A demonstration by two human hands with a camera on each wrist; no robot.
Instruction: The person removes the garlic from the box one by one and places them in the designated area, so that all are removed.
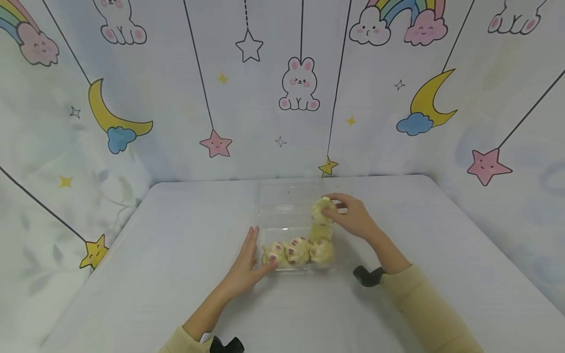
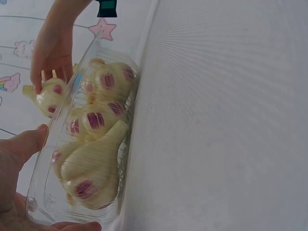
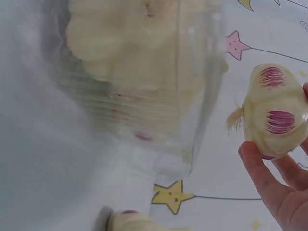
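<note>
Nearest the head cam: 2 beige sleeves, left sleeve (image 1: 183,341) at the bottom edge, right sleeve (image 1: 428,314) beside it, each with a black wrist mount (image 1: 227,344) by the cuff.

Held garlic bulb (image 1: 317,212): pale yellow, purple streaks, root tuft (image 3: 235,119) on its underside. It's up in the air at the right side of the clear container (image 1: 289,269), over the front of the lid area; right wrist view shows a gap between it and the container wall. Right hand (image 1: 353,215) pinches it, thumb on the near side, fingers on the far side.

Container sits on the table, lid (image 1: 282,208) laid back behind it. Inside, along the front: a row of 3 bulbs (image 1: 297,251), side by side. Behind the rightmost is another pale yellow lump (image 1: 321,232), too blurred to identify. Part of a further bulb (image 3: 134,222) cuts the lower edge of the right wrist view; can't tell where it sits.

Left hand (image 1: 243,272) is at the container's left front corner, fingers straight along the left side, thumb at the front rim. Hands well apart.

Outward: white table (image 1: 176,235), then a pale backdrop (image 1: 172,93) printed with bunnies, moons, stars, rainbows.
</note>
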